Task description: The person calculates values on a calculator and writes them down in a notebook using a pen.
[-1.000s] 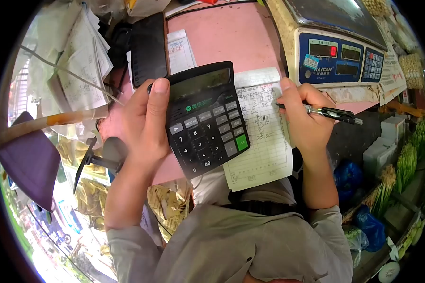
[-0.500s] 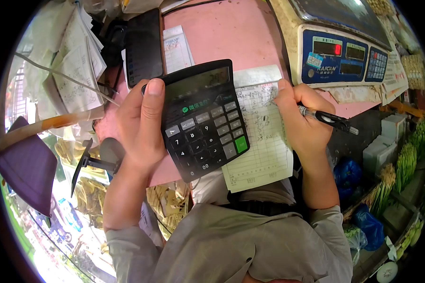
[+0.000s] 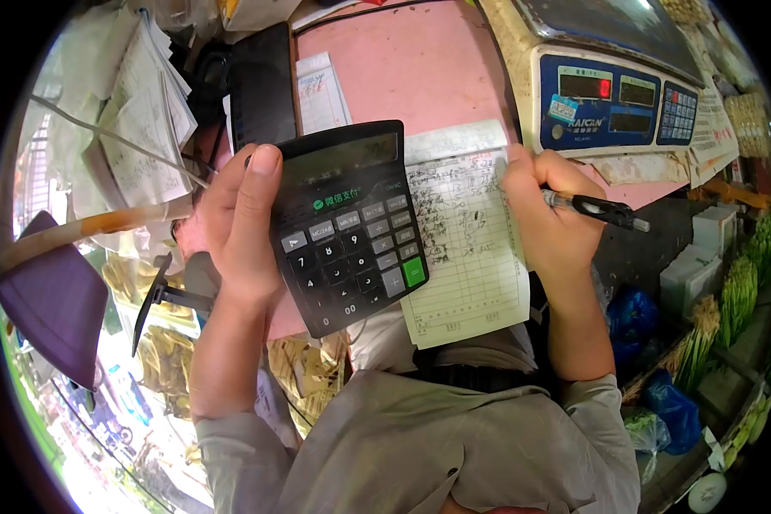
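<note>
My left hand is closed on the left edge of a black calculator, its thumb on the front beside the display. The calculator is tilted, with grey keys and one green key. A receipt pad with a printed grid and handwritten lines lies partly behind the calculator's right side. My right hand is closed around a black pen, whose rear end points right. Its thumb and forefinger touch the pad's upper right edge. The pen's tip is hidden by the hand.
A pink tabletop carries a blue-panelled weighing scale at the right, a black tray-like object and paper slips at the left. Paper bundles hang at far left. Blue bags and green vegetables are lower right.
My left hand and the calculator have shifted left and slightly down, uncovering more of the pad's written left side. My right hand stays at the pad's edge with the pen.
</note>
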`<act>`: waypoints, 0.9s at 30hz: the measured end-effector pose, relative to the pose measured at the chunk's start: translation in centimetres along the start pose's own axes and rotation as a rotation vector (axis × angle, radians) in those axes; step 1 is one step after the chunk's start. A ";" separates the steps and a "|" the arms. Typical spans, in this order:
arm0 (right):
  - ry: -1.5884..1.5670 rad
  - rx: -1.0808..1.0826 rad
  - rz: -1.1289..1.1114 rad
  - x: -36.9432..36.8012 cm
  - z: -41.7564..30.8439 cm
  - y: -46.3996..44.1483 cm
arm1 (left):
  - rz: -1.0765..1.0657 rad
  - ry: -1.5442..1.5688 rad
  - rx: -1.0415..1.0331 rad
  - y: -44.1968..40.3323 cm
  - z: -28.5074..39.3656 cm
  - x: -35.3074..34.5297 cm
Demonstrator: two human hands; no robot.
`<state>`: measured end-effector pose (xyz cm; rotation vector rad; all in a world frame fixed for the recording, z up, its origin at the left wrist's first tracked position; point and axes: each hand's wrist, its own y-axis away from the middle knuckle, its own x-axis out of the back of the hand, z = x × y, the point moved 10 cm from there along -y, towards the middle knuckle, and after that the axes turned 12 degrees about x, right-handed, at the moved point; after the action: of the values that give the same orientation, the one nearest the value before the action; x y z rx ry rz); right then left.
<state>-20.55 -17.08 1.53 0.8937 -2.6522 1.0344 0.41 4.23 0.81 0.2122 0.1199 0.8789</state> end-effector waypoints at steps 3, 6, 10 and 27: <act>0.024 -0.020 -0.009 0.1 0.0 0.1 | -0.002 -0.011 0.004 -0.1 -0.4 0.0; 0.066 0.050 0.007 0.2 -0.2 0.1 | 0.016 -0.069 -0.026 -0.1 -0.2 0.3; 0.089 0.008 -0.012 -0.1 -0.5 0.3 | 0.017 -0.106 -0.049 0.1 0.2 0.1; -0.101 -0.095 -0.014 -1.1 -0.1 0.9 | 0.051 -0.165 -0.097 0.4 0.8 -0.3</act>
<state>-20.17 -15.97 0.75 0.9666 -2.7469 0.8743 0.07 4.10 1.67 0.1972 -0.0818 0.9125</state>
